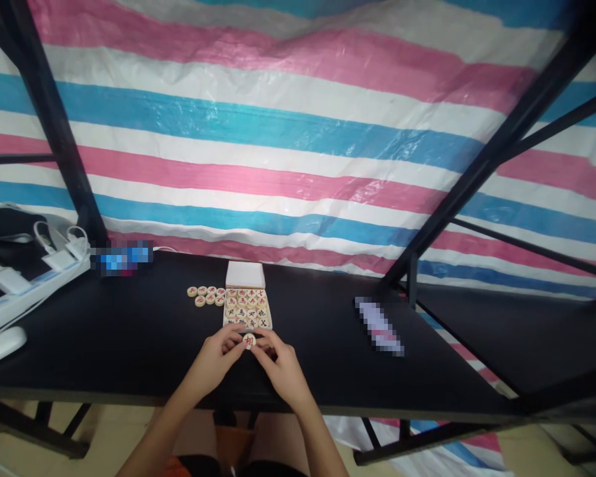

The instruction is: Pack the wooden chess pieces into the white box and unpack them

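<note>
My left hand [217, 358] and my right hand [281, 368] meet over the near edge of the black table [129, 344]. Together their fingertips pinch one round wooden chess piece [249, 340] with a red character on its face. Just beyond the hands lies a small square box [247, 308] filled with several more such pieces in rows, its white lid [246, 273] standing open behind. A short loose cluster of pieces [206, 295] lies on the table to the box's left.
A white power strip with plugs and cables [34, 271] and a white mouse [0, 344] sit at the left. A blurred packet [122, 258] lies at the back, another blurred flat object [380, 326] at the right. Black frame posts [54, 132] rise before a striped tarpaulin.
</note>
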`<state>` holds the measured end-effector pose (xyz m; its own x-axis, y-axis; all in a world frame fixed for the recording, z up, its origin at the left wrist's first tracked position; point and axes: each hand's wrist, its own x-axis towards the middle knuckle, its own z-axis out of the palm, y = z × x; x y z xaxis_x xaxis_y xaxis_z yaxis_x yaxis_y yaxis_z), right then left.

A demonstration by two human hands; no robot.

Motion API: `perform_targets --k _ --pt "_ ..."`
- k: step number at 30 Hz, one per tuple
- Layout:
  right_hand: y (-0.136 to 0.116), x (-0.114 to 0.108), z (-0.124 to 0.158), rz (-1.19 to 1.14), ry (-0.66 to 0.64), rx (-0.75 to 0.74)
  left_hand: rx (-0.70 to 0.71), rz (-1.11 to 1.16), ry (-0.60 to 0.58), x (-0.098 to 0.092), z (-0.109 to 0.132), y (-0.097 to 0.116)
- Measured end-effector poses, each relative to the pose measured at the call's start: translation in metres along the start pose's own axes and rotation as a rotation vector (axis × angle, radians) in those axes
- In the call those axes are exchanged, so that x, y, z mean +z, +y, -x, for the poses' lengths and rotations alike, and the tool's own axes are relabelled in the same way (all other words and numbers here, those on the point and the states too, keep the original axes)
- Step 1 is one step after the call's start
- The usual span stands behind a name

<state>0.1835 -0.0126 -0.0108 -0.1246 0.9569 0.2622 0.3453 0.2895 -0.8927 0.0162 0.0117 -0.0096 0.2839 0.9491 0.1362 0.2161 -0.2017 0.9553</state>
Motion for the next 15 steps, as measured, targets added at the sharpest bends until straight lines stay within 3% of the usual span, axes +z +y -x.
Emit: perform_targets --k 6,15 --pt "-0.001 0.000 0.000 0.030 -0.012 -0.024 -0.029 0.028 -0.030 -0.001 -0.002 0.000" --pt "-0.003 0.000 0.000 0.105 -0.042 -0.023 0.031 -0.199 -0.066 -0.001 0.000 0.013"
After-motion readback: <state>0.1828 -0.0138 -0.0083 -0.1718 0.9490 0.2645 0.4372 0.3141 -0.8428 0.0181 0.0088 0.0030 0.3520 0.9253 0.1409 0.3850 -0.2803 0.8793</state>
